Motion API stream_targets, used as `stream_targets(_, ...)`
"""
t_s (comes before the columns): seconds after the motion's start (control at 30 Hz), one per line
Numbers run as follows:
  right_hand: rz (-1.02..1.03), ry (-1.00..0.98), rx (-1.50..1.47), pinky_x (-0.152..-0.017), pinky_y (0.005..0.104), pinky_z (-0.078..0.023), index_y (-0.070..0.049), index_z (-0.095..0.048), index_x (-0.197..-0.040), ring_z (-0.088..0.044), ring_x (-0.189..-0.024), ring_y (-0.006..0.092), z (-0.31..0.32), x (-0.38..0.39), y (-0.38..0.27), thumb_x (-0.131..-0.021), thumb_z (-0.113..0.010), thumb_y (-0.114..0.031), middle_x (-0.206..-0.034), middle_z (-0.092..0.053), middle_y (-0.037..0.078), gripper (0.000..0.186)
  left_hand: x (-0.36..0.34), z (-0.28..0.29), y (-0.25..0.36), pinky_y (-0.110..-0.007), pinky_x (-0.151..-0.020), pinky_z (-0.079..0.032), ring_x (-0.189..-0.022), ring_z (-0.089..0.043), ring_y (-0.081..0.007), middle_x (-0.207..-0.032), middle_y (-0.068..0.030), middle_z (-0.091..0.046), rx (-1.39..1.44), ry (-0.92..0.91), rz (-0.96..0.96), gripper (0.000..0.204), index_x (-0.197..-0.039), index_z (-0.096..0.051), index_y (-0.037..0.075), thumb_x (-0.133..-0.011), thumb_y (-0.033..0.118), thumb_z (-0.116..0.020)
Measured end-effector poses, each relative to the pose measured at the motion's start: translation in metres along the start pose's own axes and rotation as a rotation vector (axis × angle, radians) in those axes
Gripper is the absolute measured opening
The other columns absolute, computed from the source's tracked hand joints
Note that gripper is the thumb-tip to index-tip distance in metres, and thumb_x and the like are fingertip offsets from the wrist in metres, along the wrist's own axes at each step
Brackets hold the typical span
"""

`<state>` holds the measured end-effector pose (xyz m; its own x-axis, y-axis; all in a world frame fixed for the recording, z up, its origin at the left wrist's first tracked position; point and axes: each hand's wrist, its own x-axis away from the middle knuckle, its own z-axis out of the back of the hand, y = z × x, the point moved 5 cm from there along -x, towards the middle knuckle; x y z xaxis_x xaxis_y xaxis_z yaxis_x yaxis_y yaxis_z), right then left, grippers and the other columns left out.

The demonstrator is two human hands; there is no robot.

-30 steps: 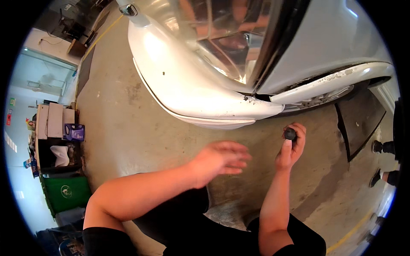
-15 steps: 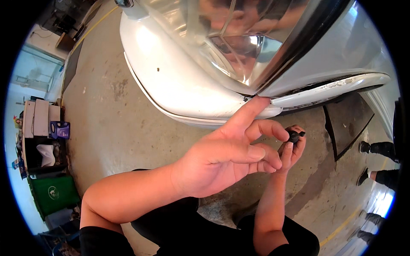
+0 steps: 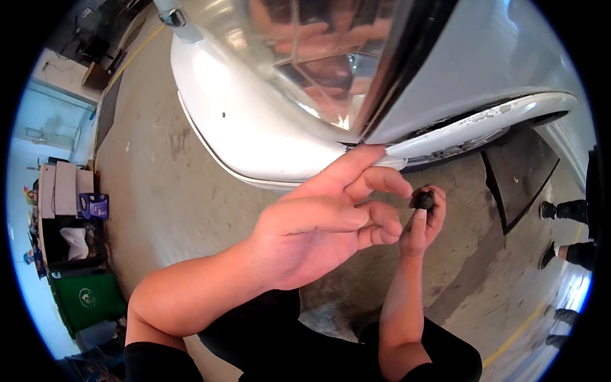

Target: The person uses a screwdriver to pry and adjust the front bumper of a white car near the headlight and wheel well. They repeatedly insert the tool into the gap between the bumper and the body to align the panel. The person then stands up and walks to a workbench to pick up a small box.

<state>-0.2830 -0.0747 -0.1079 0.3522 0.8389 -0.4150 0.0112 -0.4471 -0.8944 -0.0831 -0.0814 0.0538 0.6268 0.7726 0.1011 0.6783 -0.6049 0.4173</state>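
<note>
The white front corner of a vehicle (image 3: pixel 242 127) fills the upper middle, with a glossy lamp cover (image 3: pixel 318 51) and chipped, peeling paint along a curved trim strip (image 3: pixel 464 125). My left hand (image 3: pixel 324 223) is raised palm-up with fingers apart and partly curled; its index fingertip reaches the seam below the lamp, seemingly touching it. My right hand (image 3: pixel 420 226), just to the right and lower, grips a small dark rounded object (image 3: pixel 424 199), held below the trim. The seam under my fingertip is hidden.
At left stand a cluttered shelf with a purple jug (image 3: pixel 94 205) and a green bin (image 3: pixel 83 302). A dark floor panel (image 3: pixel 522 178) lies at right, near two other people's legs (image 3: pixel 573 254). A yellow line (image 3: pixel 509 344) crosses the floor lower right.
My left hand has risen from below the bumper to the seam, its fingers spreading. My right hand has moved slightly left, still holding the dark object.
</note>
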Motion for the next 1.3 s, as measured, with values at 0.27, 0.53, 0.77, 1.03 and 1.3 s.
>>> stream_targets(0.27,-0.032,-0.022,0.015,-0.089,0.0323,-0.041,0.002,-0.056,-0.114,-0.049,-0.101,0.0208,-0.002,0.004,-0.001,-0.093,-0.06,-0.029,-0.116,-0.05,0.013,0.038,-0.003,-0.001,-0.002,-0.045,-0.105,-0.04,-0.111,-0.058,-0.0282,-0.141,-0.0121,-0.046,-0.067,-0.01,0.012,0.074,-0.155,-0.029,0.018,-0.086,0.009,-0.055)
stream_targets(0.53,0.034,-0.031,0.058,-0.076,0.0302,-0.043,0.0,-0.055,-0.116,-0.05,-0.09,0.0183,-0.003,0.001,-0.003,-0.094,-0.057,-0.028,-0.113,-0.05,0.013,0.036,-0.004,-0.001,-0.002,-0.045,-0.104,-0.041,-0.11,-0.058,-0.0282,-0.138,-0.0127,-0.049,-0.098,0.035,-0.016,0.071,-0.152,-0.031,0.015,-0.086,0.011,-0.056)
stream_targets(0.77,0.017,-0.069,0.09,-0.085,0.0324,-0.043,0.0,-0.056,-0.115,-0.05,-0.097,0.0211,0.004,0.007,0.011,-0.093,-0.057,-0.026,-0.113,-0.05,0.014,0.034,-0.006,0.002,-0.003,-0.046,-0.103,-0.039,-0.101,-0.058,-0.0246,-0.126,-0.0109,-0.055,-0.094,0.054,-0.034,0.072,-0.153,-0.033,0.014,-0.085,0.011,-0.057)
stream_targets(1.03,-0.092,-0.285,0.289,-0.087,0.0375,-0.045,0.0,-0.06,-0.105,-0.056,-0.097,0.0292,0.023,0.046,0.058,-0.09,-0.064,-0.027,-0.104,-0.055,0.016,0.031,-0.002,0.003,-0.002,-0.046,-0.101,-0.04,-0.095,-0.058,-0.0233,-0.118,-0.0092,-0.058,-0.167,0.092,-0.031,0.074,-0.154,-0.032,0.012,-0.085,0.012,-0.058)
stream_targets(1.3,-0.263,-0.531,0.614,-0.085,0.0457,-0.05,-0.007,-0.065,-0.105,-0.059,-0.097,0.0381,0.053,0.113,0.103,-0.081,-0.074,-0.022,-0.103,-0.06,0.015,0.03,-0.012,-0.003,-0.003,-0.043,-0.098,-0.037,-0.093,-0.056,-0.0208,-0.12,-0.0046,-0.058,-0.203,0.027,-0.013,0.082,-0.159,-0.02,0.013,-0.087,0.016,-0.059)
